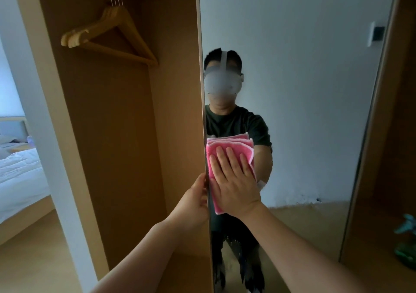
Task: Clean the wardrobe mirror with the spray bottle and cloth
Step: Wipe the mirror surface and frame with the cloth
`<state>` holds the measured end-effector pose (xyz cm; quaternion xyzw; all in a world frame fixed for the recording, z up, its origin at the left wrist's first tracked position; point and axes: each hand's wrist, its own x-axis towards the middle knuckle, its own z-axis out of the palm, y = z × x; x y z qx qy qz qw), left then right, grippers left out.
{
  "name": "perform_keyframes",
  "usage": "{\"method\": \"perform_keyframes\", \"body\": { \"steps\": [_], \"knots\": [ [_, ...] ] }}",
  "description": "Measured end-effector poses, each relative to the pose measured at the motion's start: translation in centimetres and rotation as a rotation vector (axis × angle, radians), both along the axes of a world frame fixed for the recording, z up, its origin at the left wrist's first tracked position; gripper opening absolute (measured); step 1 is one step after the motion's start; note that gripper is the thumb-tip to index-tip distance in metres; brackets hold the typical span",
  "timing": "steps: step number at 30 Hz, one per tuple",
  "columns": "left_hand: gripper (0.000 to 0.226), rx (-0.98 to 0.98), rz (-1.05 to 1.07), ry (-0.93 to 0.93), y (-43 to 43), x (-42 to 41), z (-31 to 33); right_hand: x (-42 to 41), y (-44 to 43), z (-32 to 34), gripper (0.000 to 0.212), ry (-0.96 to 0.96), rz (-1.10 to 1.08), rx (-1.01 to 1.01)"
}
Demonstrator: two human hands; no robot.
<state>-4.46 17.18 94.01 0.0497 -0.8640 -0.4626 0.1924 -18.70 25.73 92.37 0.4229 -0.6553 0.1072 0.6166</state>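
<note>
Wiping the mirror takes both hands at this point. The right hand lies flat on the folded pink cloth, fingers straight and a little spread, gripping nothing and only pressing the cloth to the glass. That is in the lower middle of the frame, close against the mirror's left border. The left hand has its fingers curled round the edge of the door just beside it, bracing the panel.

To do this stroke well, I'd say keep that palm flat so the whole fold bears on the glass, and keep the brace firm so the door cannot swing away under the push. Overlapping passes from the top down would avoid streaks (most of the glass, up and to the right, looks yet to be covered). At the lower right of the frame sits 1 blurred teal shape, probably the bottle, well apart from both hands.
</note>
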Motion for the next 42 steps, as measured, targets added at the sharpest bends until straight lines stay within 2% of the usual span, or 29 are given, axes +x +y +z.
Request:
{"method": "perform_keyframes", "body": {
  "steps": [3, 8, 16, 21, 27, 42],
  "knots": [
    [0.073, -0.003, 0.041, 0.019, -0.1, -0.2, -0.1, 0.1, 0.3, 0.3, 0.068, -0.011, 0.022, 0.022],
    [0.059, -0.004, 0.109, 0.03, -0.6, -0.7, -0.3, 0.0, 1.1, 1.7, 0.062, -0.017, 0.055, 0.093],
    [0.04, -0.001, 0.151, 0.074, -0.6, -1.1, -0.5, -1.3, 3.2, 5.9, 0.058, 0.08, 0.055, 0.173],
    [0.023, -0.034, 0.217, 0.093, -0.5, -1.4, -0.5, -1.9, 4.4, 10.0, 0.061, 0.102, 0.014, 0.142],
    [0.018, -0.093, 0.257, 0.102, -0.6, -1.6, -0.7, -3.1, 6.1, 14.4, 0.061, 0.037, -0.067, -0.011],
    [0.01, -0.192, 0.332, 0.14, -0.8, -2.1, -1.2, -3.3, 6.2, 12.3, 0.061, 0.014, -0.081, -0.034]
  ]
}}
